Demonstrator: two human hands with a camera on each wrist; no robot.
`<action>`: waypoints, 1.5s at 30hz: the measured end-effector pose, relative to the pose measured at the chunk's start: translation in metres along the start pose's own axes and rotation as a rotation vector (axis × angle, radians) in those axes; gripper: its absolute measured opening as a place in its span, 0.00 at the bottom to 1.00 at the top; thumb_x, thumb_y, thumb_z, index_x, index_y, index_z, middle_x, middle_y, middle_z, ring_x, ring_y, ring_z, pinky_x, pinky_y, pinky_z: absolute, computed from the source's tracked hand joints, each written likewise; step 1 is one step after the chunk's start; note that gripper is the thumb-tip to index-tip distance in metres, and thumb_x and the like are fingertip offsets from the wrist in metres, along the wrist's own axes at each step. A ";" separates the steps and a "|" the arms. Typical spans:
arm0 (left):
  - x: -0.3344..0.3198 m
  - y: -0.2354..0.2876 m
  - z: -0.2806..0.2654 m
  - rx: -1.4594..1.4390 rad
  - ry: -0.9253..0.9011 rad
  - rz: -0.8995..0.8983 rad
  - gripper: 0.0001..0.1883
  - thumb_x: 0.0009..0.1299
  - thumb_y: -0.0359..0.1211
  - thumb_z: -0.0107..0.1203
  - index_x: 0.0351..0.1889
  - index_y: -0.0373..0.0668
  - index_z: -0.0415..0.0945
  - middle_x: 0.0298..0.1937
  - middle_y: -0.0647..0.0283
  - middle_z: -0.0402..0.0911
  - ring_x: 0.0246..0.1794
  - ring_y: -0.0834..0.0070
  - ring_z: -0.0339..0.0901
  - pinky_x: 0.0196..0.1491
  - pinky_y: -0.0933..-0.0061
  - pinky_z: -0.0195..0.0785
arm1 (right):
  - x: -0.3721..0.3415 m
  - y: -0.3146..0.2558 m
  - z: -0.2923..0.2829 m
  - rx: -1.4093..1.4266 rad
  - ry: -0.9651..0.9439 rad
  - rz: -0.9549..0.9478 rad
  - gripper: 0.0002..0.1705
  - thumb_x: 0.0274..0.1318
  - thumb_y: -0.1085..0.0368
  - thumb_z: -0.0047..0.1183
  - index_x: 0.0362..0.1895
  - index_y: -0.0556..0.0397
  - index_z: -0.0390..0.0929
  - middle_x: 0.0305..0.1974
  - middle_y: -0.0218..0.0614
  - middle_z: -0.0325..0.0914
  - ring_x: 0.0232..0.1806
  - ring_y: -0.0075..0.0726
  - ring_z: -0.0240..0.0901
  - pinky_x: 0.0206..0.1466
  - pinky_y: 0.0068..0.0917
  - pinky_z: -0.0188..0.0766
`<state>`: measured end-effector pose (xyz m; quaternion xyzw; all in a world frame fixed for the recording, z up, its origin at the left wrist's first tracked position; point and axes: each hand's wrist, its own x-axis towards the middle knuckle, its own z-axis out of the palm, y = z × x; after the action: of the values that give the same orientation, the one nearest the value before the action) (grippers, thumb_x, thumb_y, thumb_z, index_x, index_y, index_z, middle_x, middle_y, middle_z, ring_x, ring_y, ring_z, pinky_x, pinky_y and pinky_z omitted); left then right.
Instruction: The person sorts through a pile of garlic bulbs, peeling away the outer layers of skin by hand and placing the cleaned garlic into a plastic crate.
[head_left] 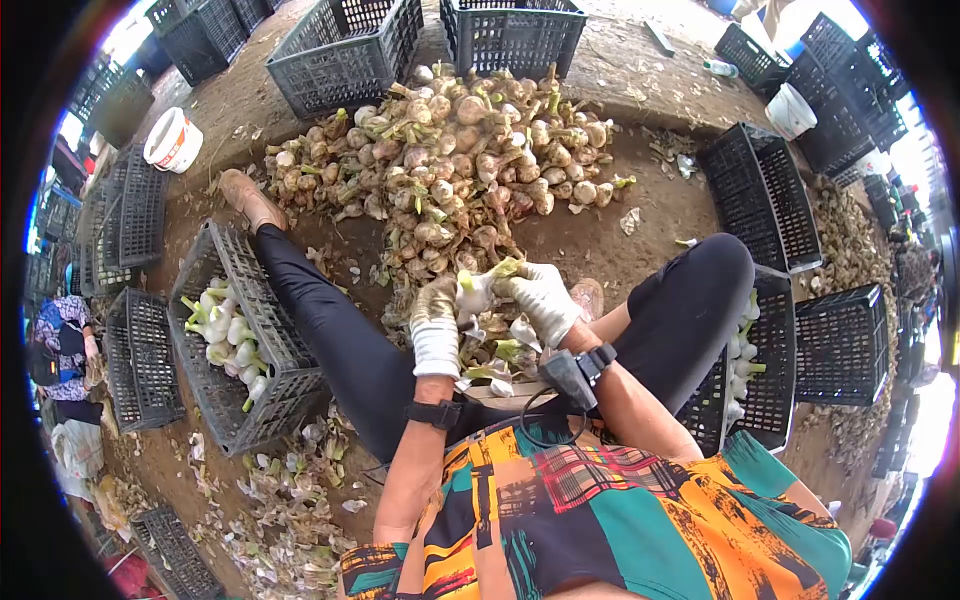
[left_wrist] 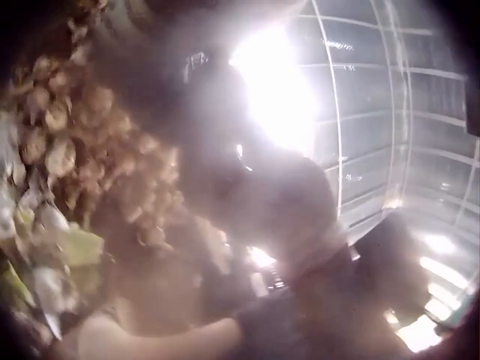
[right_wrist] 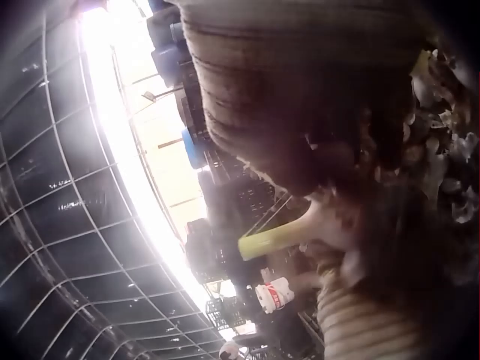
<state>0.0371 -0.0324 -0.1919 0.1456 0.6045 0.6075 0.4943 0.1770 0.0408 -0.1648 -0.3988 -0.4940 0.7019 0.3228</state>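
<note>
Both hands wear whitish knit gloves and meet over the person's lap, in front of a heap of garlic. Between them is a garlic bulb [head_left: 473, 297] with a short cut stem [right_wrist: 274, 241], which sticks out past the gloves in the right wrist view. My left hand [head_left: 435, 325] grips the bulb from the left, fingers curled. My right hand [head_left: 543, 302] pinches it at its upper right side. Trimmed garlic and peelings [head_left: 495, 372] lie just below the hands. The left wrist view is blurred and glare-filled.
A large heap of untrimmed garlic [head_left: 450, 150] lies ahead. A black crate [head_left: 290, 395] with white bulbs stands at the left leg, another crate [head_left: 775, 400] with bulbs at the right knee. Other crates [head_left: 515, 35], a white bucket [head_left: 173, 140] and scattered skins [head_left: 290, 510] surround the person.
</note>
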 end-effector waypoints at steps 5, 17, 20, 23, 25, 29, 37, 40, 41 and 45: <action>-0.013 0.001 0.013 0.214 -0.113 0.524 0.14 0.70 0.34 0.53 0.50 0.37 0.71 0.46 0.63 0.74 0.45 0.76 0.71 0.49 0.76 0.68 | -0.012 0.009 0.018 -0.400 0.130 -0.154 0.10 0.48 0.70 0.49 0.35 0.59 0.78 0.30 0.42 0.78 0.32 0.33 0.74 0.37 0.28 0.70; -0.014 0.019 -0.003 0.061 -0.278 0.168 0.08 0.64 0.29 0.61 0.40 0.41 0.78 0.33 0.69 0.78 0.30 0.84 0.73 0.35 0.82 0.69 | 0.000 -0.012 -0.010 -0.368 -0.003 -0.145 0.07 0.42 0.71 0.54 0.30 0.57 0.79 0.28 0.40 0.77 0.32 0.37 0.75 0.35 0.28 0.70; -0.015 0.034 -0.009 -0.118 -0.315 -0.020 0.12 0.63 0.33 0.63 0.40 0.35 0.78 0.35 0.64 0.80 0.34 0.78 0.78 0.39 0.77 0.74 | 0.026 -0.007 -0.014 -0.647 -0.073 -0.463 0.07 0.45 0.74 0.51 0.33 0.57 0.78 0.21 0.31 0.76 0.23 0.26 0.72 0.28 0.25 0.71; -0.019 0.040 -0.007 -0.500 -0.385 -0.087 0.20 0.62 0.41 0.64 0.44 0.35 0.77 0.37 0.62 0.81 0.36 0.75 0.79 0.38 0.76 0.76 | 0.033 -0.006 -0.014 -0.721 -0.368 -0.041 0.09 0.40 0.71 0.53 0.31 0.54 0.81 0.26 0.41 0.79 0.27 0.38 0.75 0.33 0.31 0.72; -0.016 0.040 -0.003 -0.590 -0.238 -0.157 0.19 0.65 0.45 0.59 0.46 0.40 0.77 0.40 0.64 0.80 0.35 0.77 0.77 0.34 0.76 0.74 | 0.028 0.026 -0.007 -0.676 -0.539 0.121 0.08 0.43 0.71 0.53 0.31 0.55 0.82 0.23 0.34 0.80 0.24 0.29 0.73 0.30 0.29 0.71; 0.015 0.011 -0.024 -0.863 -0.089 -0.309 0.16 0.66 0.42 0.58 0.42 0.41 0.77 0.36 0.63 0.80 0.25 0.75 0.69 0.28 0.72 0.69 | -0.003 -0.020 0.001 -0.238 -0.811 0.169 0.10 0.43 0.69 0.57 0.33 0.57 0.82 0.28 0.31 0.80 0.30 0.23 0.73 0.37 0.26 0.71; 0.025 0.005 -0.022 -0.822 0.015 -0.420 0.17 0.58 0.50 0.65 0.33 0.48 0.77 0.23 0.71 0.75 0.22 0.77 0.75 0.16 0.77 0.65 | 0.030 0.004 -0.023 -0.959 -0.194 0.167 0.20 0.49 0.58 0.60 0.45 0.54 0.78 0.38 0.36 0.81 0.37 0.35 0.78 0.42 0.33 0.75; 0.023 0.007 -0.009 -0.715 0.176 -0.232 0.13 0.61 0.46 0.63 0.34 0.49 0.78 0.27 0.70 0.78 0.26 0.77 0.77 0.21 0.76 0.69 | 0.019 0.018 -0.013 -0.146 -0.155 0.245 0.21 0.53 0.65 0.59 0.51 0.58 0.74 0.38 0.34 0.79 0.39 0.29 0.77 0.40 0.29 0.76; 0.029 -0.005 -0.017 -0.737 0.162 -0.298 0.11 0.63 0.41 0.63 0.36 0.46 0.78 0.32 0.68 0.81 0.31 0.76 0.79 0.28 0.74 0.73 | 0.011 -0.009 0.004 0.129 -0.127 0.388 0.22 0.54 0.66 0.58 0.53 0.59 0.73 0.39 0.36 0.79 0.39 0.29 0.77 0.41 0.25 0.76; 0.011 0.023 0.006 -0.411 0.279 0.016 0.07 0.62 0.27 0.62 0.37 0.38 0.79 0.31 0.61 0.82 0.27 0.75 0.78 0.29 0.77 0.73 | -0.003 -0.027 0.030 0.101 -0.067 0.328 0.23 0.54 0.62 0.60 0.51 0.60 0.72 0.42 0.36 0.78 0.35 0.24 0.75 0.34 0.21 0.75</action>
<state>0.0263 -0.0152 -0.1753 -0.0385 0.5297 0.7357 0.4204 0.1537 0.0336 -0.1326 -0.4336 -0.3968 0.7820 0.2072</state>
